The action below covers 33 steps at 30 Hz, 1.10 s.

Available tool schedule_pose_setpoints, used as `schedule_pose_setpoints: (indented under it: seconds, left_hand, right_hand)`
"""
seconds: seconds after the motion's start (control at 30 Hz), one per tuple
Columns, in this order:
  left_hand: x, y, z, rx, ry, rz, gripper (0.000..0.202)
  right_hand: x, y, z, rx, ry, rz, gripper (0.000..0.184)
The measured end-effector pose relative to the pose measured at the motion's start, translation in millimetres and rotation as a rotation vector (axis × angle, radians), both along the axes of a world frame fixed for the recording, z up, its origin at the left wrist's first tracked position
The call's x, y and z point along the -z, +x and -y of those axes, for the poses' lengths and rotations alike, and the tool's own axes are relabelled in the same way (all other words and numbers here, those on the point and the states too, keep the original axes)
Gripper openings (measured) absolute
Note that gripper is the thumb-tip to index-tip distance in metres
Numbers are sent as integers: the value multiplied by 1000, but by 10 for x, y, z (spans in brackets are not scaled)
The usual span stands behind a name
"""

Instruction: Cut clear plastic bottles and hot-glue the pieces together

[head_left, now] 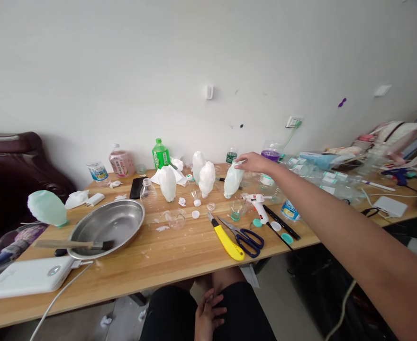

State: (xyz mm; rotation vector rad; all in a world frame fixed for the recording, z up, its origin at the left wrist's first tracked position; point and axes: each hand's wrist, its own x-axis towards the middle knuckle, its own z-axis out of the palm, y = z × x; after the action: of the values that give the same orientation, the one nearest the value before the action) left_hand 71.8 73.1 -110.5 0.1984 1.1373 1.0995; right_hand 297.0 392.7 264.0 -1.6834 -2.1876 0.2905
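Observation:
My right hand [251,162] reaches across the table with its fingers on the top of a pale green paper-covered bottle piece [232,182], which stands slightly tilted on its narrow end. Below the table edge, my left hand [210,310] rests in my lap with fingers apart and nothing in it. Left of the right hand stand white paper-covered pieces: one in the middle [207,179], one behind it [198,163] and one farther left [167,183]. Another pale green piece [47,208] leans at the table's left side.
A metal bowl [123,213] with a brush [73,244] across it sits left, near a white power bank [29,277]. In front lie a yellow utility knife [228,240], scissors [246,237] and a hot glue gun [259,207]. Several clear bottles [336,187] lie right; the wall stands behind.

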Motion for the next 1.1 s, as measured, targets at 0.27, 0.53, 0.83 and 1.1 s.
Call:
schedule_pose_setpoints:
  seconds: [0.27,0.53,0.83,1.1]
  left_hand:
    - [-44,-37,16,10,20,5,54]
    - [-12,-29,12,11,2,-2,47]
    - [-62,-37,21,20,-1,-13,45]
    - [-57,-43,29,14,-4,-15,41]
  right_hand:
    - [110,-170,51,-67,65,142,53]
    - [7,-37,-19,-256,3,189,56]
    - [-28,-161,-3,-308,73,166,56]
    - [-182,-668,73,-328,134,168,42]
